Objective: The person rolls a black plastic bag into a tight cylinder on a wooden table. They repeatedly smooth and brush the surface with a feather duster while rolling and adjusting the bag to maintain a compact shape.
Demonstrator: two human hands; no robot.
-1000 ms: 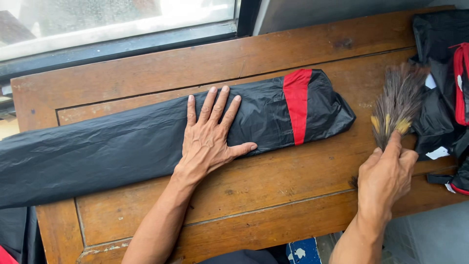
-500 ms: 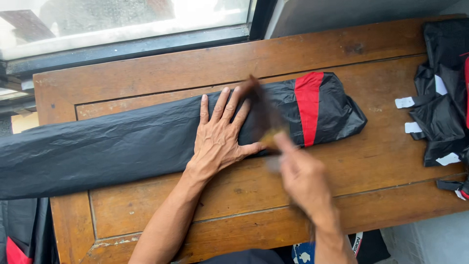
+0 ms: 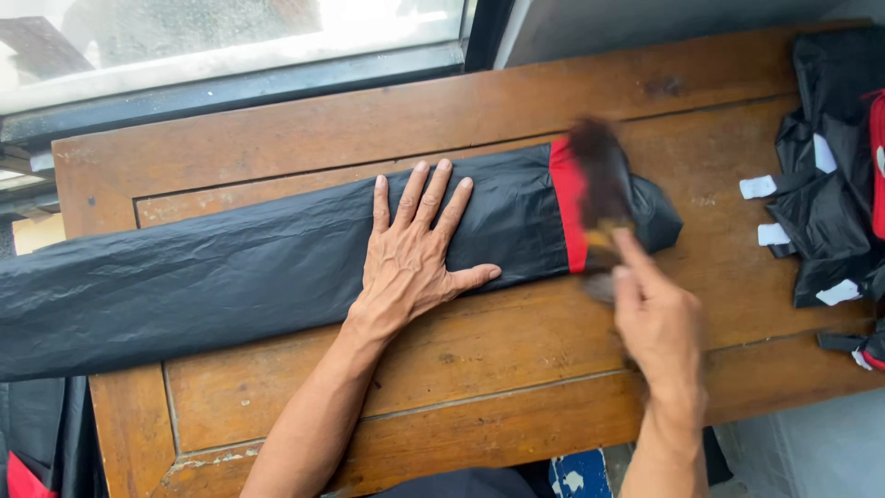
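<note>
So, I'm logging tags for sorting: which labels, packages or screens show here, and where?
White tabs: small blank-looking rectangles on the black fabric pile at the table's right edge; one more lower.
Black sleeve: long flat wrap with a red band, under the left hand.
Brush: blurred, in the right hand.
No screens or signs.

Motion is blurring the brush (image 3: 601, 189) and the right hand (image 3: 656, 318), so the grip is staying unclear. The folded black fabric (image 3: 230, 277) is running off the left edge. At far right, the black and red pile (image 3: 834, 184) is getting cut off too.
</note>
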